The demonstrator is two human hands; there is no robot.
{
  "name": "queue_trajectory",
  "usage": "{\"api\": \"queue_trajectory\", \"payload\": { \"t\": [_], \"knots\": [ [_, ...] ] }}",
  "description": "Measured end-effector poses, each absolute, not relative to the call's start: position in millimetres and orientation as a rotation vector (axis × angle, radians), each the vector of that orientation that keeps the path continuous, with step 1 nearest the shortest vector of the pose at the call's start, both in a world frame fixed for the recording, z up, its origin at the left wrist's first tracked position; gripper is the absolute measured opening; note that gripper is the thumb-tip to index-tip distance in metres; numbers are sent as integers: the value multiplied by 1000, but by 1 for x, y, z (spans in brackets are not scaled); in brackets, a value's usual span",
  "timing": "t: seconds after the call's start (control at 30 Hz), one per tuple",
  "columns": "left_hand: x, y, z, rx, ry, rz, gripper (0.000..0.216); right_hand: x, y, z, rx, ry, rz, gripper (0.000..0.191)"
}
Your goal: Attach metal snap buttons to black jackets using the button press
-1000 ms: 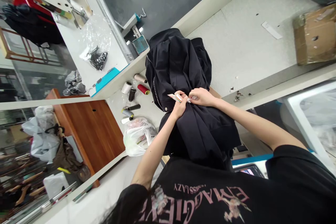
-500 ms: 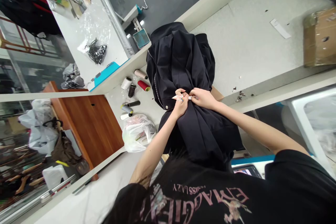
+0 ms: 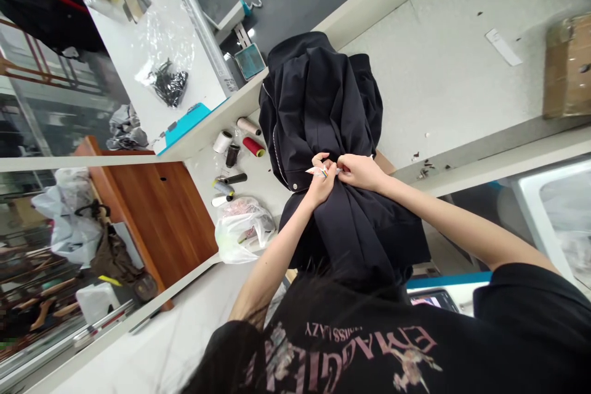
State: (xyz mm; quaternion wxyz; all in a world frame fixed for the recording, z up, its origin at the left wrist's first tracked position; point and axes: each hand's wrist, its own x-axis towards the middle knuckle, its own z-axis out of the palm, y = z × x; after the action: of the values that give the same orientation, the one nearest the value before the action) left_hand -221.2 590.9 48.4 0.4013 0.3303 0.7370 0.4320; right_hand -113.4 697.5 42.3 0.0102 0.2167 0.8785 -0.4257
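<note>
A dark jacket [image 3: 318,98] with a zipper and a round snap lies bunched over the table edge and down toward my lap. My left hand [image 3: 322,183] is closed in a pinch at the middle of the cloth. A small white strip with coloured marks [image 3: 316,170] sticks out at its fingers. Close beside it, my right hand [image 3: 362,172] pinches the same gathered cloth, fingers curled. A little white shows between the two hands; I cannot make out what it is.
Left of the jacket lie several thread spools [image 3: 253,146] and a white plastic bag [image 3: 244,231]. A cardboard box [image 3: 566,68] stands at the far right, near a white paper strip [image 3: 503,47]. A phone [image 3: 434,300] lies by my body. A blue clipboard [image 3: 187,126] rests at upper left.
The view has shifted slightly. Both hands stay together on the jacket, and my right hand's fingers have turned a little, with the white bit between the hands looking different.
</note>
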Motion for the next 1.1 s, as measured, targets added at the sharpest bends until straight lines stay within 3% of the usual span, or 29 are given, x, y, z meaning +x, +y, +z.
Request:
{"api": "queue_trajectory", "payload": {
  "t": [0.13,0.23,0.47,0.6,0.7,0.87,0.93,1.1],
  "knots": [
    [-221,588,42,853,1794,1139,25,-116,688,44,775,2841,-1025,24],
    [-222,587,38,875,1808,1122,25,-117,687,42,757,2883,-1006,28],
    [-224,587,39,919,1837,1045,23,-108,710,31,552,2543,-1919,24],
    [-225,587,40,944,1829,1028,19,-103,716,27,591,2316,-2105,23],
    [-226,587,41,957,1815,1062,15,-104,715,29,657,2399,-2035,17],
    [-224,587,43,901,1772,1102,25,-108,723,44,476,2957,-1421,18],
    [-223,587,44,870,1741,1115,27,-110,723,51,428,3018,-1342,17],
    [-224,588,44,834,1640,1159,26,-114,714,54,675,2509,-2027,12]
  ]
}}
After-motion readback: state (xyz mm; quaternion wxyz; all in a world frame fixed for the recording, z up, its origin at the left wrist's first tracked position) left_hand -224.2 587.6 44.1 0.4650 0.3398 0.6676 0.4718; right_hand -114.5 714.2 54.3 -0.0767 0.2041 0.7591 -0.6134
